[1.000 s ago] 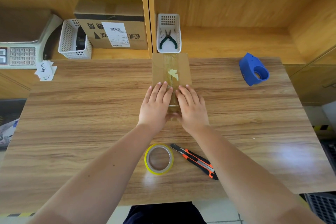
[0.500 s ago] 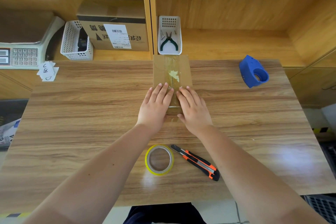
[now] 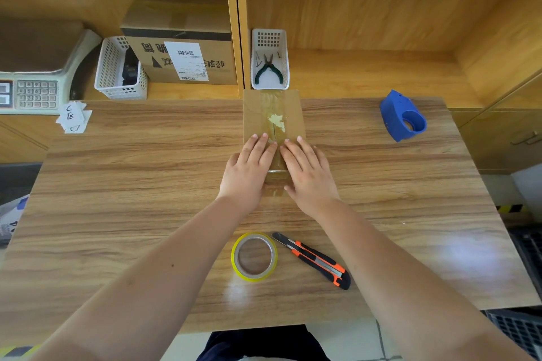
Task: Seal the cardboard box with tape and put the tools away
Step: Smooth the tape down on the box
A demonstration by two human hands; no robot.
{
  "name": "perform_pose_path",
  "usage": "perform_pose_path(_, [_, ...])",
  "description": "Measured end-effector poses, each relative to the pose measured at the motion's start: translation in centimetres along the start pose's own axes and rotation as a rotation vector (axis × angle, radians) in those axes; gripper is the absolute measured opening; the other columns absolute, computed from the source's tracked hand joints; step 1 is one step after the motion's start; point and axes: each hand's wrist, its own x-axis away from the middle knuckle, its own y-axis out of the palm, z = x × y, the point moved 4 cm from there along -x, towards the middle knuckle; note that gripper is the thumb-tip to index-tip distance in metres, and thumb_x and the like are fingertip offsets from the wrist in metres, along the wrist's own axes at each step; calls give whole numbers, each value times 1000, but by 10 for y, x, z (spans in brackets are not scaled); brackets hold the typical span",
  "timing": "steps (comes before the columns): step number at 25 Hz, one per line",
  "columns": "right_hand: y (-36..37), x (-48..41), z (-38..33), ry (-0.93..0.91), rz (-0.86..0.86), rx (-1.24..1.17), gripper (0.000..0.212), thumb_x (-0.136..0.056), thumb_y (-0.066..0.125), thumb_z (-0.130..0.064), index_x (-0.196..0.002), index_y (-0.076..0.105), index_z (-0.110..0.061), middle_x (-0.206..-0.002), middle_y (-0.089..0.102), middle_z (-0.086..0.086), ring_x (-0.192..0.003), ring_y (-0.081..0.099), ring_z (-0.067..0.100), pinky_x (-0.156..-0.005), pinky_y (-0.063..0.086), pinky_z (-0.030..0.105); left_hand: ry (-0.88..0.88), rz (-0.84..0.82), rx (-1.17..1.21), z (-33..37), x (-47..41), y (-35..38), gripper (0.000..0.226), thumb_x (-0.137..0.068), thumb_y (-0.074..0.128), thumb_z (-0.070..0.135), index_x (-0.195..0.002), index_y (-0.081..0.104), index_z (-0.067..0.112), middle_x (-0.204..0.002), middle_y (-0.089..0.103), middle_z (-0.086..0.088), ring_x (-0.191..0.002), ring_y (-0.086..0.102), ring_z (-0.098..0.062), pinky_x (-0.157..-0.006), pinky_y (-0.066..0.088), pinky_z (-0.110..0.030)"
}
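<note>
A small cardboard box [image 3: 290,110] stands at the table's far middle, with clear tape running along its top seam. My left hand [image 3: 249,168] and my right hand [image 3: 309,171] lie flat side by side on the near end of the box, fingers straight, pressing the tape down. Nearer to me on the table lie a yellow-rimmed roll of tape [image 3: 254,256] and, just right of it, an orange and black utility knife [image 3: 315,261].
A blue tape dispenser [image 3: 401,116] sits at the table's far right. On the shelf behind stand a white basket with pliers [image 3: 269,60], another white basket [image 3: 117,70], a labelled carton [image 3: 181,47] and a scale [image 3: 35,79]. Paper slips [image 3: 73,119] lie far left.
Both hands stay flat on the box and have hardly shifted. The view has tilted slightly downward.
</note>
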Motion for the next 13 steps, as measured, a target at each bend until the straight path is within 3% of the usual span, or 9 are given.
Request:
perform_pose_path(2, [-2,0,-1,19,-18,-26,88,-74,78,-32,-146,31,-14,-155,32,3,-147,18,29,-114,22,51,7,-2,65,-2,1,-8,94,-79,77,28,-152,18,23,-163,15,-7,-149,17,-28,-111,35,-44])
perform_pose_path(4, [-6,3,-4,24,-22,-43,87,-75,76,-35,-147,29,-18,-156,30,3,-147,15,31,-114,19,52,7,8,99,-6,6,-16,97,-75,79,33,-151,19,25,-161,17,-11,-145,22,-34,-113,31,-47])
perform_pose_path(8, [-15,16,-8,-11,36,-38,75,-76,76,-31,-142,40,-22,-153,35,8,-143,24,36,-111,23,54,-47,-6,133,-15,28,-15,113,-71,77,52,-155,6,24,-162,15,-12,-147,19,-33,-120,18,-48])
perform_pose_path(13, [-13,35,-15,15,26,-103,74,-80,71,-24,-146,36,-25,-157,30,7,-144,22,35,-110,24,53,-153,-63,204,-25,62,-1,112,-74,72,56,-155,0,28,-163,12,-7,-146,24,-31,-117,24,-46])
